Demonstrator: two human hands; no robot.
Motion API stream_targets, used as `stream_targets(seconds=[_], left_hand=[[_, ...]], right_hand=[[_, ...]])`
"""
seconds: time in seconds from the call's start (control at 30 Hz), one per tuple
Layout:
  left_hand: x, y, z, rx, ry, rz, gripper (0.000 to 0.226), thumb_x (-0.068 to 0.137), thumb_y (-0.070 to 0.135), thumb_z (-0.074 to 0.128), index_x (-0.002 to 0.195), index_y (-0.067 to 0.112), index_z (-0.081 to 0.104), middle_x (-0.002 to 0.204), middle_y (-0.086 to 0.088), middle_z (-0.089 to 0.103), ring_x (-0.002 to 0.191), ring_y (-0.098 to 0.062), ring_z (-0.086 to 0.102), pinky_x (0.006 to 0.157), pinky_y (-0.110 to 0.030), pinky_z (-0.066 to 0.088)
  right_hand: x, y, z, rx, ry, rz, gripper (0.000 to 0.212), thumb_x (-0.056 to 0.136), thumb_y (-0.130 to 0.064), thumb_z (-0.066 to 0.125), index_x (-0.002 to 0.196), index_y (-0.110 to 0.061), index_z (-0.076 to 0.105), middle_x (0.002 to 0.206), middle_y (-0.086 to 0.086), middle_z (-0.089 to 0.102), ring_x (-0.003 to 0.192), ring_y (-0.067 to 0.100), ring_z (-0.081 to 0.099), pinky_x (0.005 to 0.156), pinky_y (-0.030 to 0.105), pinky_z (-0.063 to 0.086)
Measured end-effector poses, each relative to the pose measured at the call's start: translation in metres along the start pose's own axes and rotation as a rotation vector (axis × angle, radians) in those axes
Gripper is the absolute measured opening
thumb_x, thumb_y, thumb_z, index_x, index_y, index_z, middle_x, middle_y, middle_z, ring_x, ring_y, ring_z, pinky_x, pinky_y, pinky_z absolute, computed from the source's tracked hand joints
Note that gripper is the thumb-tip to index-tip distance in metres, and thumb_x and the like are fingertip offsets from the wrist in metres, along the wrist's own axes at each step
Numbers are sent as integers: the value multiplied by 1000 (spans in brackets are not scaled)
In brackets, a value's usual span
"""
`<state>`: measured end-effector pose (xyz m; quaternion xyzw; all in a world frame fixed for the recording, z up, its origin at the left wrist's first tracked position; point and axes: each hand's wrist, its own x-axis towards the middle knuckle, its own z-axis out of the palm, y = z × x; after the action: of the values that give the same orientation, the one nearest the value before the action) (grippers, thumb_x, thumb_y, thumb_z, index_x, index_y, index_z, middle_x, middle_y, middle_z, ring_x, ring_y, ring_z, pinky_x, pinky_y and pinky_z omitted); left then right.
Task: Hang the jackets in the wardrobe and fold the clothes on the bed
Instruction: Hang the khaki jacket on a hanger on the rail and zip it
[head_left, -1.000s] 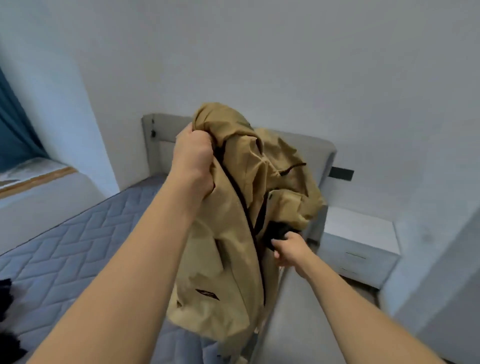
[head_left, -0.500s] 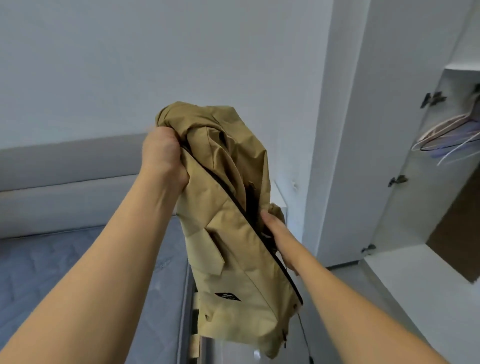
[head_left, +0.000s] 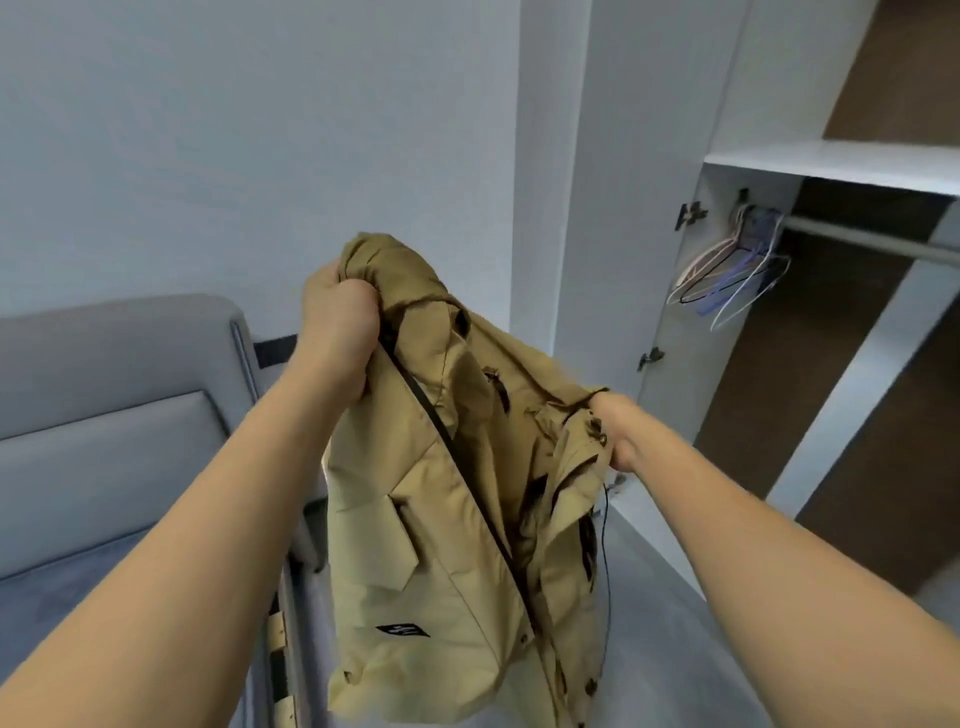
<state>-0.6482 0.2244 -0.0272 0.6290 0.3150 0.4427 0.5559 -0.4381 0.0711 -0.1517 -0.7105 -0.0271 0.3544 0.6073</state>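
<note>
While the crumpled tan cotton jacket (head_left: 441, 509) hangs in mid-air between bed and open white wardrobe (head_left: 727, 260), left hand (head_left: 340, 332) and right hand (head_left: 615, 434) each clutch its fabric; 0 jackets seem hung, hangers (head_left: 727, 280) bare.

Tan zip-front jacket (head_left: 447, 519) centre, held up between both hands: left hand (head_left: 340, 327) grips top, right hand (head_left: 618, 431) lower right edge. Grey padded headboard (head_left: 119, 374) behind left. Open white wardrobe (head_left: 831, 161) right; thin wire hangers (head_left: 727, 275) on metal rail (head_left: 872, 241) inside.
</note>
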Motion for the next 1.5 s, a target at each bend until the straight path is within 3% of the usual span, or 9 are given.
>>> stream_targets(seconds=[0.33,0.43,0.5,0.6,0.77,0.97,1.17,1.3,1.5], left_hand=[[44,-73,154,684,-953,229,116,62,70,72,141,60,-12,121,-2,63,107,-24,62,94,-37,47],[58,-86,219,696,-1140,183,84,75,49,77,144,46,30,131,5,57,121,-22,56,99,-29,41],[68,-98,259,709,-1089,235,13,85,40,65,96,33,63,95,5,66,95,-19,62,81,-27,45],[84,-99,309,534,-887,217,26,90,31,53,66,18,50,60,0,49,62,-20,46,61,-30,37],[103,-68,380,269,-767,195,22,86,30,50,67,20,50,56,3,45,53,-14,41,57,-29,37],[125,-60,449,23,-863,101,25,87,31,56,67,17,60,62,-3,57,57,-16,54,61,-32,47],[164,-67,519,-36,-946,74,22,86,28,55,70,15,59,65,-7,54,60,-19,52,61,-34,43],[187,-89,563,-27,-1045,12,22,89,24,54,70,15,62,65,-6,59,63,-21,57,62,-34,48],[203,-135,629,-82,-1124,-321,31,95,29,52,115,7,59,97,-17,69,89,-28,66,86,-44,56]], right_hand=[[-25,-126,-66,-644,-129,-135,37,73,10,50,108,-1,57,99,25,61,95,45,67,76,51,58],[-18,-146,-94,-722,-78,-191,32,70,10,50,98,-4,57,95,22,61,87,41,67,74,48,57],[-9,-154,-118,-810,-2,-220,25,71,6,54,91,-8,57,94,19,63,83,34,66,71,44,58],[14,-157,-167,-1016,218,-262,27,73,-2,63,99,-10,61,97,11,64,83,25,63,69,39,55],[68,-121,-242,-902,441,-249,7,86,-18,71,90,-15,67,86,2,64,75,15,57,60,25,45],[128,-72,-279,230,358,-333,34,87,-36,70,118,-22,64,109,2,73,102,21,69,88,40,53],[189,-77,-270,185,199,-249,71,65,-45,86,126,-32,53,117,-4,71,110,20,66,97,42,51],[216,-116,-275,164,534,-327,23,88,-36,71,107,-32,60,89,-15,74,79,4,70,57,16,53],[261,-166,-307,333,782,-364,32,94,-21,60,124,-22,50,115,4,64,100,21,63,77,35,52]])
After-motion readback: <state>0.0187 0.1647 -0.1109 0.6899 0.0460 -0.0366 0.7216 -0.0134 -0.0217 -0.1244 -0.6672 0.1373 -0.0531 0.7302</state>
